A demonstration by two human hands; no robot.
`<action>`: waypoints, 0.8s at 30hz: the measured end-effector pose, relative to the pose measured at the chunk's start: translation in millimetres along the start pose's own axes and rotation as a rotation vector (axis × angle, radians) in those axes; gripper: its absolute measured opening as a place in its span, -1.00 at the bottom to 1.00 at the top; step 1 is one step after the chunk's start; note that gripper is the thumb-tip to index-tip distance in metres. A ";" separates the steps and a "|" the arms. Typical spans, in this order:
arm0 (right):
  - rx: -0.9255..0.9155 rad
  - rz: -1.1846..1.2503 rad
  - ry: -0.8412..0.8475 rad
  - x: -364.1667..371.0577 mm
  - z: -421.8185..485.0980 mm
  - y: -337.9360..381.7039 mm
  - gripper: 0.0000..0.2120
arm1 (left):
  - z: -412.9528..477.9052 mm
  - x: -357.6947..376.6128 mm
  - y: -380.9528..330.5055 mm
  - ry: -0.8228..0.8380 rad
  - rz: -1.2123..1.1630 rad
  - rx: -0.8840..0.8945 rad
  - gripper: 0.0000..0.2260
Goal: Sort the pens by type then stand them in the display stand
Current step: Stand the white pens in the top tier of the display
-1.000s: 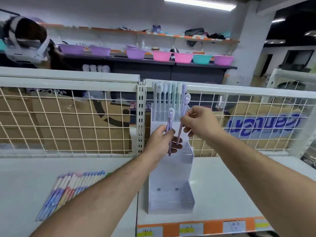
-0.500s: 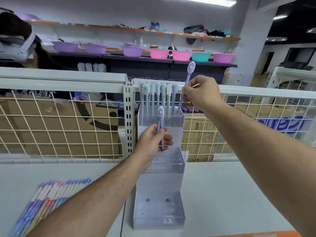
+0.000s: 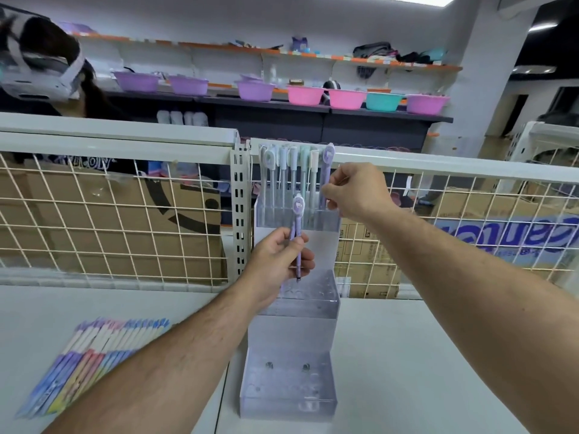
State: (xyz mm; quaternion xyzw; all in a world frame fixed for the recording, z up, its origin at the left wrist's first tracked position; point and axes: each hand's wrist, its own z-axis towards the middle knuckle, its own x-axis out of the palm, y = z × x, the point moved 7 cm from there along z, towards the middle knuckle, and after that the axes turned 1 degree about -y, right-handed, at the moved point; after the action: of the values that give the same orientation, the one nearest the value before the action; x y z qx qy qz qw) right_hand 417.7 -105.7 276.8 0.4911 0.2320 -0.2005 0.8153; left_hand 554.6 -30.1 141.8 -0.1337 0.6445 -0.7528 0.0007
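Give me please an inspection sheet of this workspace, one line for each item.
Surface: white shelf top.
Job's things: clear tiered display stand; pale pens upright in its top tier; no pens seen in lower tiers; flat row of pens lying at the left.
Clutter: nothing seen.
Grippers: left hand holds a purple pen upright before the stand; right hand pinches a second purple pen at the top tier's right end.
Cables: nothing seen.
Surroundings: wire grid behind, cardboard boxes beyond it, coloured basins on a far shelf, a person wearing a headset at upper left.
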 end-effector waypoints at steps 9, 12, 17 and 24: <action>0.000 -0.141 -0.076 0.4 -15.2 -6.5 -0.76 | -0.4 -0.5 1.7 0.013 0.006 -0.012 -0.87; -0.004 0.033 0.026 14.0 -34.4 -9.0 -0.73 | -0.5 1.3 1.3 0.028 -0.020 -0.013 -0.87; -0.007 0.090 0.199 40.4 -57.5 -8.0 -0.81 | -1.6 5.6 0.7 0.083 -0.051 -0.003 -0.87; 0.049 0.146 0.144 10.6 -41.2 -2.2 -0.85 | -0.4 3.7 2.4 0.063 -0.099 -0.016 -0.77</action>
State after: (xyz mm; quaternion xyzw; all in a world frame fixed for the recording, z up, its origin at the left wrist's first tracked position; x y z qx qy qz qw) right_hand 417.6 -70.9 252.3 0.5396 0.2485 -0.1105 0.7968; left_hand 550.5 -30.8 140.1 -0.1417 0.6430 -0.7504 -0.0577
